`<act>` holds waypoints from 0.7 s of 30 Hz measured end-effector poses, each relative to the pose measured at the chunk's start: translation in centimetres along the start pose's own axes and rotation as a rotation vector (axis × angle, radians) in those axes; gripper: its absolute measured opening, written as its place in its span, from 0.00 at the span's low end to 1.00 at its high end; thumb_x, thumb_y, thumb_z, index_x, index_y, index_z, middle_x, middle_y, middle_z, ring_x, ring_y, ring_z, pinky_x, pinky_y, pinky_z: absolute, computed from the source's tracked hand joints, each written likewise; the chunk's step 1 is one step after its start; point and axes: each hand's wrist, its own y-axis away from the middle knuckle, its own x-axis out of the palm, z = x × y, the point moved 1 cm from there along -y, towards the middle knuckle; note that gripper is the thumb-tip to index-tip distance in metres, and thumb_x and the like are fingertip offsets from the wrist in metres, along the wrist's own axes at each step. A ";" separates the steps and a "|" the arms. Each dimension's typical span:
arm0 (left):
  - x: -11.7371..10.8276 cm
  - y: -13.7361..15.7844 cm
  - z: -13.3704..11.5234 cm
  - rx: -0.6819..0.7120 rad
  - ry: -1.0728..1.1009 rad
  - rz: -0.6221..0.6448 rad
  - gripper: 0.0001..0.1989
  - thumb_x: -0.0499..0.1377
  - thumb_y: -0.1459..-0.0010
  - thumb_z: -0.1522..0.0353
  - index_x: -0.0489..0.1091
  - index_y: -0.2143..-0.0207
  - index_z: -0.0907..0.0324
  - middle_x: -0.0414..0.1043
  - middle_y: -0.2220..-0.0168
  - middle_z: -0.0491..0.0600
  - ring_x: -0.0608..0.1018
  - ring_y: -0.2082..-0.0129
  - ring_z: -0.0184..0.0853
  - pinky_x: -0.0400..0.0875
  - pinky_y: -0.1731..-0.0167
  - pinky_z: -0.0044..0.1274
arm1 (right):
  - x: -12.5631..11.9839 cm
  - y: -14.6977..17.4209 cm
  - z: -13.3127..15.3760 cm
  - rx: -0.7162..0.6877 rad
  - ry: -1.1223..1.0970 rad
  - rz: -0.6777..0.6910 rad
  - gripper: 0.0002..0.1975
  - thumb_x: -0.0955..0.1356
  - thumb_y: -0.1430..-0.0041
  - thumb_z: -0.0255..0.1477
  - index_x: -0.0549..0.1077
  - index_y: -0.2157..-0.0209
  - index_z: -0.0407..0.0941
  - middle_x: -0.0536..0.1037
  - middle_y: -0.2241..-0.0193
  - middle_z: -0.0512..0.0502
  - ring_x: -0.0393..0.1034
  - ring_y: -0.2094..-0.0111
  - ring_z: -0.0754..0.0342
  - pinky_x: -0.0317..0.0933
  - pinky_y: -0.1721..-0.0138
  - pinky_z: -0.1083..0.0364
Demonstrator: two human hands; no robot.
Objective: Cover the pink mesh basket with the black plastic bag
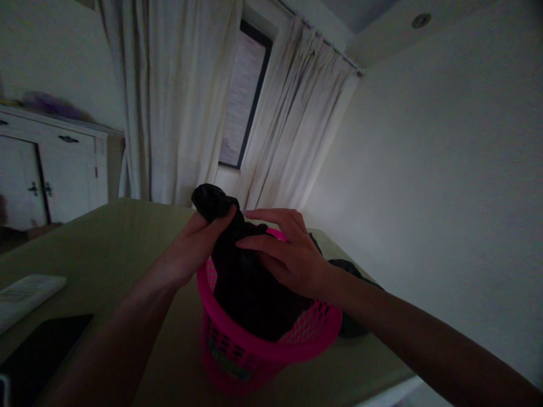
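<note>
Left hand: our left hand grips the upper end of the black garment, thumb and fingers pinched shut on a bunched knob of cloth that sticks up above the fist.
Right hand: our right hand lies flat on the right side of the same cloth, fingers spread and stretched toward the left hand; we cannot tell whether it is pinching any fabric underneath.
Garment: it stands in the pink basket, half in and half out, its long axis running nearly upright from the basket's inside up to the left fist.
Basket: a perforated plastic tub on the greenish bed, near us and a little right of centre.
Key relation: the cloth lies between the two hands, the left at its top end, the right lower and to the right; both are touching it.
Around: a white remote and a dark flat object lie at near left; more dark cloth sits just right of the basket.
Hard to see: the room is dim, so folds and garment type are unreadable, and its lower end is hidden in the basket.
</note>
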 end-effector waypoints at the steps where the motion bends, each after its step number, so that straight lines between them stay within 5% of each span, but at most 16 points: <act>1: 0.0 0.0 0.1 -0.046 0.062 0.011 0.29 0.72 0.45 0.40 0.77 0.64 0.55 0.80 0.70 0.48 0.82 0.67 0.41 0.79 0.69 0.28 | -0.2 0.1 0.1 0.000 -0.004 0.025 0.15 0.67 0.24 0.24 0.82 0.46 0.54 0.76 0.33 0.43 0.71 0.33 0.44 0.62 0.31 0.40; 4: -0.9 -1.0 0.8 -0.007 0.027 0.012 0.26 0.73 0.47 0.43 0.77 0.67 0.55 0.78 0.70 0.48 0.78 0.69 0.39 0.76 0.71 0.27 | -1.1 0.8 0.6 0.033 -0.025 0.062 0.15 0.68 0.26 0.22 0.84 0.50 0.53 0.76 0.34 0.43 0.70 0.33 0.43 0.62 0.32 0.39; 7: -3.1 -3.2 2.4 0.112 -0.134 -0.149 0.20 0.70 0.43 0.49 0.73 0.73 0.54 0.75 0.73 0.47 0.75 0.71 0.38 0.73 0.70 0.28 | -2.4 2.4 0.7 0.060 -0.087 0.135 0.15 0.68 0.28 0.19 0.84 0.54 0.52 0.77 0.38 0.42 0.71 0.35 0.44 0.65 0.33 0.40; 9: -4.6 -4.7 3.8 0.067 -0.225 -0.252 0.18 0.65 0.41 0.53 0.71 0.76 0.53 0.72 0.77 0.48 0.74 0.74 0.39 0.70 0.72 0.29 | -3.4 3.6 0.4 0.079 -0.166 0.215 0.14 0.68 0.28 0.19 0.84 0.55 0.51 0.78 0.43 0.42 0.73 0.39 0.46 0.68 0.35 0.42; 14: -5.3 -6.0 5.3 0.023 -0.379 -0.209 0.18 0.60 0.37 0.55 0.68 0.78 0.52 0.70 0.81 0.49 0.76 0.75 0.43 0.72 0.72 0.32 | -5.1 4.3 -1.4 0.180 -0.294 0.369 0.11 0.71 0.30 0.21 0.86 0.56 0.49 0.78 0.46 0.42 0.75 0.43 0.47 0.68 0.35 0.40; 17: -4.5 -5.6 5.2 0.121 -0.379 -0.194 0.14 0.61 0.39 0.55 0.74 0.65 0.55 0.79 0.69 0.53 0.82 0.65 0.45 0.78 0.64 0.34 | -5.3 2.9 -2.3 0.174 -0.424 0.346 0.13 0.70 0.30 0.24 0.84 0.49 0.49 0.78 0.42 0.40 0.75 0.39 0.46 0.68 0.35 0.40; 19: -4.2 -4.9 4.5 0.227 -0.366 -0.224 0.27 0.65 0.41 0.54 0.72 0.44 0.60 0.82 0.52 0.59 0.84 0.52 0.49 0.82 0.53 0.38 | -4.7 1.7 -2.7 0.189 -0.500 0.280 0.16 0.68 0.26 0.29 0.81 0.42 0.49 0.79 0.40 0.39 0.75 0.37 0.45 0.68 0.35 0.40; 21: -3.9 -3.6 3.0 0.374 -0.461 -0.284 0.48 0.71 0.44 0.54 0.58 0.27 0.60 0.72 0.34 0.65 0.78 0.37 0.55 0.78 0.40 0.45 | -3.2 0.8 -3.0 0.243 -0.448 0.276 0.22 0.71 0.25 0.40 0.77 0.36 0.48 0.79 0.38 0.36 0.75 0.36 0.41 0.66 0.33 0.38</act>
